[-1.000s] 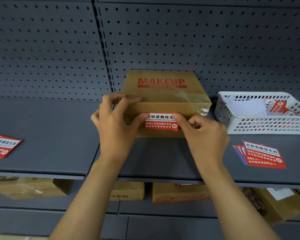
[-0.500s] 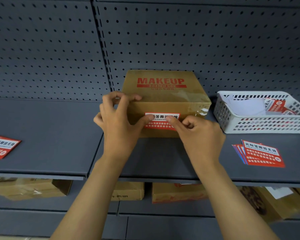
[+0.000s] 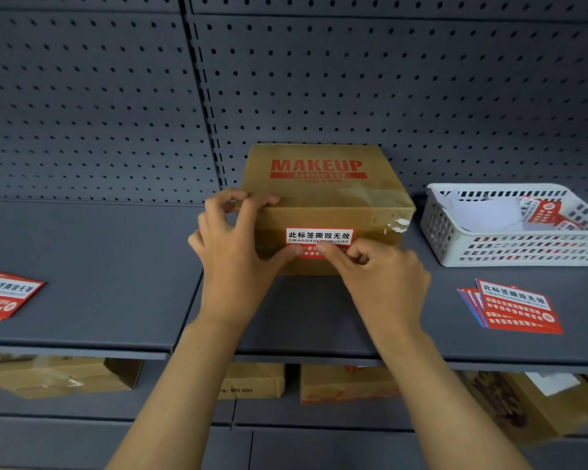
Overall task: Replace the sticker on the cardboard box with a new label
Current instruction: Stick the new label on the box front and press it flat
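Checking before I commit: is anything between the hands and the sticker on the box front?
Nothing visible. The left hand and right hand already press fingertips on the sticker on the cardboard box.

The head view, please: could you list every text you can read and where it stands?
"MAKEUP": red print on top of the cardboard box; the smaller lines beneath are blurred.
"此标签撕毁无效" and "CIBIAOQIANSIHUIWUXIAO": sticker on the box front; its lower lines are hidden.
"此标签撕毁无效": stack of labels on the shelf; fine print unreadable.

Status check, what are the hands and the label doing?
Left hand steadies box. Right hand presses label on front. Nothing in the way.
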